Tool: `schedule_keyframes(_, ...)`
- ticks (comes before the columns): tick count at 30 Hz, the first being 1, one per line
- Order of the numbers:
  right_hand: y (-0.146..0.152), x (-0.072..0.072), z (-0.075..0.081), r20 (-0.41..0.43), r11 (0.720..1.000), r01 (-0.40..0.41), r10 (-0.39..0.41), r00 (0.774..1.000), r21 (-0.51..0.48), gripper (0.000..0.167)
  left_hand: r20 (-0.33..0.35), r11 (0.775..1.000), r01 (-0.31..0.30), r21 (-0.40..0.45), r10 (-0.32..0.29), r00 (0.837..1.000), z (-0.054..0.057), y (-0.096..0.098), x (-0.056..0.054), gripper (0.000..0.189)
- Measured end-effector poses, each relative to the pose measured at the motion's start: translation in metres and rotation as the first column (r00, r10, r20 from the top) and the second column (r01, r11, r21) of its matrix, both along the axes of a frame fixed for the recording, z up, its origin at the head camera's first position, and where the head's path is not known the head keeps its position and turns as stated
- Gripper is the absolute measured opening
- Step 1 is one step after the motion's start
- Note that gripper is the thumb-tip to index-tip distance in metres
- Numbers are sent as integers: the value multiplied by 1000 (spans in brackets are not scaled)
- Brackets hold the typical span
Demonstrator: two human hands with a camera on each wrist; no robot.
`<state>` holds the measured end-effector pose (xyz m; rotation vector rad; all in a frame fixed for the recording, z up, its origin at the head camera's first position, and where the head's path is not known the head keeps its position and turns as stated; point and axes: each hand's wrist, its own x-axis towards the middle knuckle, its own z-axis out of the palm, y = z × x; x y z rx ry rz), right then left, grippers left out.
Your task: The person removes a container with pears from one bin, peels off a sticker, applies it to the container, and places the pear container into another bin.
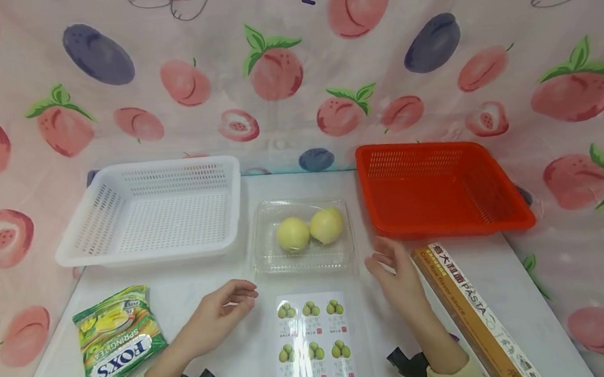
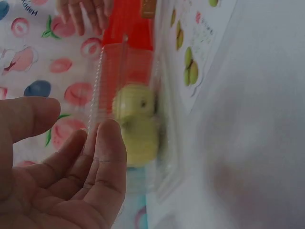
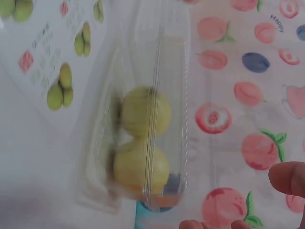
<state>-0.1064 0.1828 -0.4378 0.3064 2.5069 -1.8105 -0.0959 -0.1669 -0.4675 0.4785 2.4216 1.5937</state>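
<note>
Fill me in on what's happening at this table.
A person's left hand and right hand are held apart near the front of a clear plastic container, gripping nothing. Two pale yellow fruits sit inside it. A sheet of six fruit labels lies in front, untouched. A white plastic basket and a red plastic basket flank the container, with a Fox's Spring Tea bag at left and a pasta box at right.

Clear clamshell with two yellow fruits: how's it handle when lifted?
Clear clamshell probably flexes; its walls look thin. Yellow fruits are round with space around them, so may roll inside. Its shiny surface could be slippery.
</note>
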Motion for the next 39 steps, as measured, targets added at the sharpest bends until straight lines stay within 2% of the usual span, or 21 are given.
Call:
schedule_keyframes(5,-10,14,-1,6,998,-58,58,998,-23,49,11,993,82,-90,-81,997,-15,18,-4,37)
schedule_keyframes(12,-29,27,-18,73,989,-132,136,988,-59,47,4,985,86,-148,-86,996,-30,30,-17,43)
schedule_keyframes(17,-41,34,-30,105,972,-194,208,972,-132,50,28,972,94,-217,-90,996,-32,38,-23,49)
schedule_keyframes(21,-46,38,-37,128,959,-225,248,960,-171,52,36,944,114,-308,-109,993,-33,42,-24,56)
schedule_keyframes(26,-50,41,-44,139,941,-268,299,944,-205,54,8,915,127,-382,-135,991,-35,49,-26,56)
schedule_keyframes(34,-56,45,-53,75,912,-334,360,930,-238,52,-21,881,115,-459,-140,990,-40,56,-27,48)
schedule_keyframes(39,-59,47,-60,76,903,-344,374,924,-258,52,-9,881,154,-446,-176,984,-39,57,-28,41)
